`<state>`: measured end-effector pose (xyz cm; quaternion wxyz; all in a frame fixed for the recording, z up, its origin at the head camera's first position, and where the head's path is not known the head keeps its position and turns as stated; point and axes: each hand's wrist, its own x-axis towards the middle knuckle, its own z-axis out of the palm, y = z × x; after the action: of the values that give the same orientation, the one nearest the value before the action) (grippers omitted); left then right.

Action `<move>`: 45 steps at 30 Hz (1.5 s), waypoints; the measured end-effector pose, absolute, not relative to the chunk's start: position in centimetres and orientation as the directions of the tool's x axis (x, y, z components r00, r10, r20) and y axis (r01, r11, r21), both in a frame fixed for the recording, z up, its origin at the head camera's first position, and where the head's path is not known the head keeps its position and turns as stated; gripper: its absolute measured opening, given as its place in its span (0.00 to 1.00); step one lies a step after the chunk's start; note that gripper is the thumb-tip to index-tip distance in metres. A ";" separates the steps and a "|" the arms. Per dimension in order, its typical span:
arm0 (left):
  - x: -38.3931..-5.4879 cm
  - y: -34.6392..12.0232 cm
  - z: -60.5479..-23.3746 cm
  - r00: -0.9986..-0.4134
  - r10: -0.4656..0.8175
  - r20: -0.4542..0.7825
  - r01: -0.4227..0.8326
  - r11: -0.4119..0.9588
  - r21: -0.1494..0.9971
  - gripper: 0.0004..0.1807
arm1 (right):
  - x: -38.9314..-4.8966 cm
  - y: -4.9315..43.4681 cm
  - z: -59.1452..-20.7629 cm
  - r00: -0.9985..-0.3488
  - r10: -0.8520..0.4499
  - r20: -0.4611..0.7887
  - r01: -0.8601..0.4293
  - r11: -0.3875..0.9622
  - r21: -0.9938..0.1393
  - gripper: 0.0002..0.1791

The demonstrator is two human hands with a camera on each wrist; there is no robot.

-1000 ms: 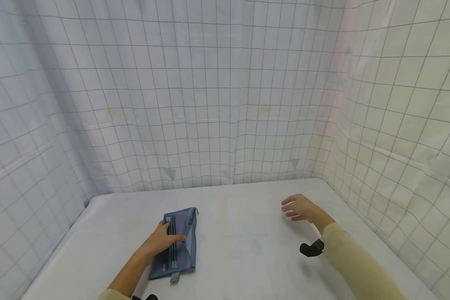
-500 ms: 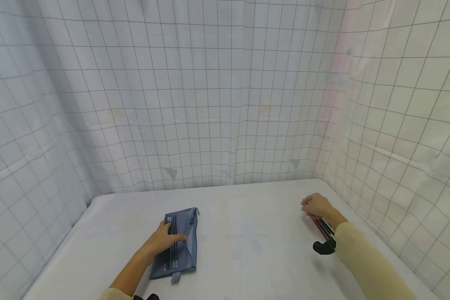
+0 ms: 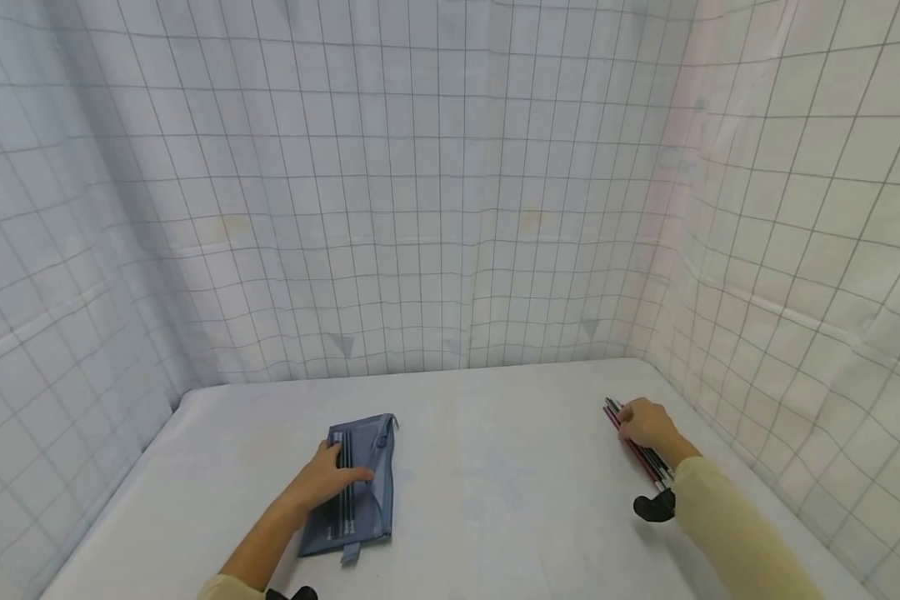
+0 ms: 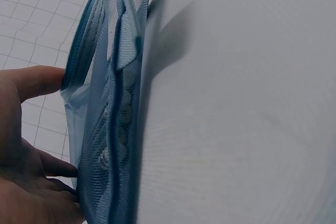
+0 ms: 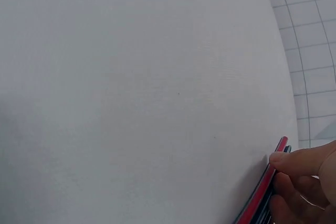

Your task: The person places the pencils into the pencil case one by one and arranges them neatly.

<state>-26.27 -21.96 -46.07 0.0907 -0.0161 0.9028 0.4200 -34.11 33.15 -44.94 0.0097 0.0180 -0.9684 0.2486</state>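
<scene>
My left hand (image 3: 326,481) rests on a blue mesh zip pencil case (image 3: 371,504) lying on the table. Several dark pencils (image 3: 348,512) show through its mesh. In the left wrist view the thumb touches the zip edge (image 4: 76,61), which stands raised from the case, while the other fingertips lie on the case's side. Over at the right, my right hand (image 3: 648,425) is on a bunch of red and dark pencils (image 3: 637,450). Its thumb lies on a red pencil (image 5: 260,195) with the fingers curled at the bunch's other side; part of the bunch is hidden behind the hand.
The white table (image 3: 487,500) stretches between the two hands. White grid-patterned curtains (image 3: 435,208) enclose it at the back and on both sides. A black wrist device (image 3: 654,505) sits below the right wrist.
My right hand has moved right and come down onto the pencils, its fingers going from spread to curled. The left hand and the pencil case have stayed in place.
</scene>
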 end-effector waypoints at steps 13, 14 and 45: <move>-26.4 -22.0 -46.1 -0.984 0.050 -0.169 -0.092 0.673 0.734 0.59 | -34.2 31.5 -45.6 -0.998 0.010 0.067 -0.014 0.938 -0.346 0.11; -26.4 -21.9 -46.0 -0.984 0.050 -0.170 -0.092 0.675 0.732 0.59 | -34.2 31.5 -45.6 -0.998 0.010 0.070 -0.015 0.939 -0.344 0.11; -26.5 -21.9 -46.0 -0.981 0.042 -0.187 -0.113 0.660 0.743 0.60 | -34.2 27.0 -43.6 -1.000 0.014 0.025 -0.010 0.648 -0.761 0.16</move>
<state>-26.45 -21.95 -45.97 0.0942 -0.0197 0.9062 0.4118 -34.18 27.04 -43.57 0.0142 -0.0012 -0.9077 0.4194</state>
